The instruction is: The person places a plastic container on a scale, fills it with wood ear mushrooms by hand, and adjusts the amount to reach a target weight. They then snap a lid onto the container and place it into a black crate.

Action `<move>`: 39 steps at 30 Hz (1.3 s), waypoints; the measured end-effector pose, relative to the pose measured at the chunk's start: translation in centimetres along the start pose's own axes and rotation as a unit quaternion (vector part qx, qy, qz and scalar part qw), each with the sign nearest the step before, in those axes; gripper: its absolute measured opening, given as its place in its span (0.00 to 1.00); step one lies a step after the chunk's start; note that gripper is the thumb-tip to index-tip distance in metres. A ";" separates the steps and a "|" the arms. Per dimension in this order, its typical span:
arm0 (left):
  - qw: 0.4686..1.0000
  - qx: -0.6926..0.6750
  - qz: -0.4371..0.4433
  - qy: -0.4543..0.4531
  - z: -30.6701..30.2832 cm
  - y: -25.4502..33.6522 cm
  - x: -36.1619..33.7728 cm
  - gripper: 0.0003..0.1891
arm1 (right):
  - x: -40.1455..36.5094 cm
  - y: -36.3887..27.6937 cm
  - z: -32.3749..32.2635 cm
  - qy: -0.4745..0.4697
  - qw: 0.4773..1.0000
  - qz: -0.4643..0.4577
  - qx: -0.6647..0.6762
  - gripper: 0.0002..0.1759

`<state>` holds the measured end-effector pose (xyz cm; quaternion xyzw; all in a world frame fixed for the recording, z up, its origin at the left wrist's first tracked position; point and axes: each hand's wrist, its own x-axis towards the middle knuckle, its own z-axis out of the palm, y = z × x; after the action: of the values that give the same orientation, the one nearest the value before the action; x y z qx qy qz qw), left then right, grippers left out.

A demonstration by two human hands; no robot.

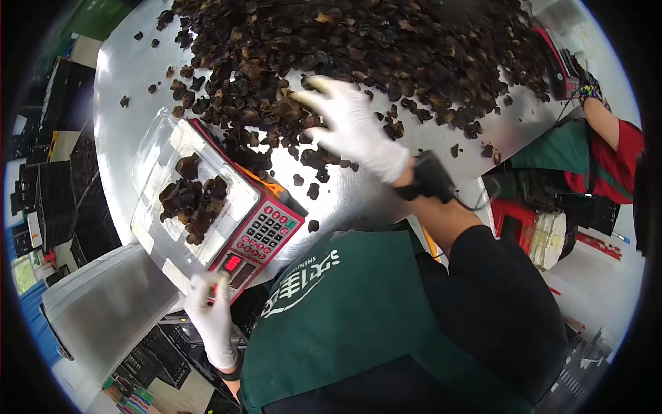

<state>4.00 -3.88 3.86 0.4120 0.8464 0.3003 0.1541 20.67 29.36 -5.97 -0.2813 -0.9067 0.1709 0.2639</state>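
The fungus [358, 41] is dark brown to black, heaped on a shiny silver-grey worktop [131, 76]. The scale [265, 231] is red, with pale and red keys and a glowing red display; the tray [155, 148] on it is clear. White gloves cover the left hand [210, 317] and right hand [352, 127]. The apron [345, 324] is green with white lettering, the sleeve [503, 290] black.

Steel desk [131, 69]. Black crates [58, 200] stacked at left. Co-worker's arm [607, 121] far right, red sleeve, green apron. White tray stack [548, 238] beside red stool [507, 214].
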 end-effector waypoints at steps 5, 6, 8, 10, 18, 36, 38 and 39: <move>0.989 0.020 -0.119 -0.084 -2.0 -2.3 -2.3 0.13 | -5.3 7.4 0.4 -0.077 0.995 0.065 0.009 0.20; 0.989 0.009 -0.123 -0.076 -2.2 -2.3 -2.1 0.12 | -5.0 7.7 0.6 -0.077 0.995 0.056 0.033 0.15; 0.993 0.004 -0.110 -0.034 -2.2 -1.7 -1.8 0.11 | -3.6 7.7 1.0 0.013 0.994 0.051 0.097 0.06; 0.995 0.012 -0.096 -0.015 -2.4 -0.9 -1.6 0.10 | -1.7 7.0 0.7 0.013 0.992 0.069 0.102 0.07; 0.997 0.005 -0.076 0.016 -2.2 -0.8 -2.0 0.09 | 1.6 5.7 5.6 -0.122 0.992 -0.012 0.035 0.17; 0.989 -0.033 -0.116 0.081 -3.4 -0.9 -2.6 0.09 | 5.5 4.5 2.4 -0.261 0.910 0.188 0.260 0.19; 0.987 -0.046 -0.125 0.089 -3.3 -1.2 -2.6 0.09 | 5.1 4.5 1.4 -0.254 0.852 0.230 0.397 0.22; 0.987 -0.049 -0.127 0.089 -3.3 -1.3 -2.5 0.09 | 5.1 4.3 1.0 -0.263 0.813 0.233 0.463 0.23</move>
<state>3.08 -7.79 5.59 0.2651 0.8864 0.3548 0.1348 18.28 35.58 -6.81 -0.2731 -0.6622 0.6946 0.0666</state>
